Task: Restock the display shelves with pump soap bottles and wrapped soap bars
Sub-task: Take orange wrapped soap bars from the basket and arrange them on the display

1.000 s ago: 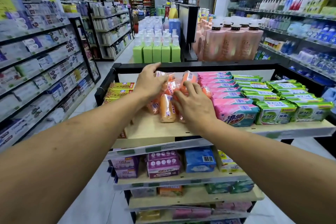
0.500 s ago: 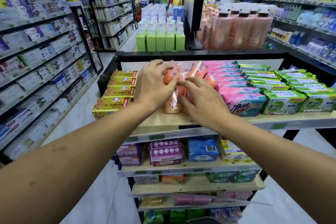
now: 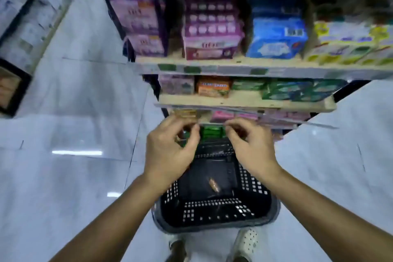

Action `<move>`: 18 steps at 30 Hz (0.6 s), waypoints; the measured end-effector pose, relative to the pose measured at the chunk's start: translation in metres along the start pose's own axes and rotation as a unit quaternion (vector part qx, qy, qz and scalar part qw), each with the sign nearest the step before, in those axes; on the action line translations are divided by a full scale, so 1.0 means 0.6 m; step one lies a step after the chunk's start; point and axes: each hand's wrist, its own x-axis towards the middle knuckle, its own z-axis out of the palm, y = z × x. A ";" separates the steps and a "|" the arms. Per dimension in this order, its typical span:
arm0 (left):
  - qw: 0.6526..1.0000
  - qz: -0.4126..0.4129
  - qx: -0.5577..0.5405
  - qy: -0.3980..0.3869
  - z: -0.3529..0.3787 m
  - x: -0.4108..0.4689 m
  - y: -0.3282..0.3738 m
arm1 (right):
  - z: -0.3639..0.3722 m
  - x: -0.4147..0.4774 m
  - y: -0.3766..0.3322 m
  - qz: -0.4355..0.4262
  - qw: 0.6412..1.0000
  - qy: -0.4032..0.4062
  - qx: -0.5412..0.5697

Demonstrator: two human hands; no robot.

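The view is tilted down and blurred. My left hand (image 3: 170, 147) and my right hand (image 3: 251, 147) hover side by side over a black shopping basket (image 3: 214, 225) on the floor, fingers loosely curled, nothing visibly in them. One small orange wrapped soap bar (image 3: 213, 185) lies on the basket's bottom. Beyond the hands rise the lower display shelves (image 3: 234, 69) with wrapped soap packs: purple (image 3: 138, 10), pink (image 3: 210, 27), blue (image 3: 276, 36) and yellow-green (image 3: 348, 47). Green bars (image 3: 210, 132) show between my hands on the lowest shelf.
The basket stands right against the shelf unit's foot, with my shoes (image 3: 246, 242) just behind it. Pale glossy floor tiles (image 3: 74, 134) spread left and right. Another shelf rack (image 3: 25, 17) runs along the far left edge.
Both hands have left the orange soap bars on the top shelf and dropped down over the basket. The view has swung from the top shelf to the floor.
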 end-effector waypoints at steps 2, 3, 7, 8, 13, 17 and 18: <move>0.985 -0.133 0.037 -0.100 0.045 -0.101 -0.121 | 0.080 -0.047 0.120 0.101 0.992 -0.071 -0.035; 0.971 -0.183 0.059 -0.144 0.065 -0.146 -0.180 | 0.121 -0.066 0.176 0.137 0.984 -0.103 -0.052; 0.919 -0.283 0.187 -0.203 0.133 -0.294 -0.376 | 0.265 -0.141 0.375 0.243 0.941 -0.208 -0.107; 0.915 -0.294 0.190 -0.201 0.149 -0.318 -0.408 | 0.297 -0.153 0.417 0.258 0.932 -0.227 -0.119; 0.937 -0.229 0.220 -0.143 0.224 -0.384 -0.491 | 0.432 -0.191 0.600 0.356 0.863 -0.306 -0.188; 0.946 -0.187 0.237 -0.115 0.242 -0.419 -0.527 | 0.512 -0.200 0.712 0.389 0.847 -0.303 -0.198; 0.943 -0.172 0.260 -0.116 0.246 -0.428 -0.528 | 0.530 -0.200 0.743 0.377 0.849 -0.307 -0.207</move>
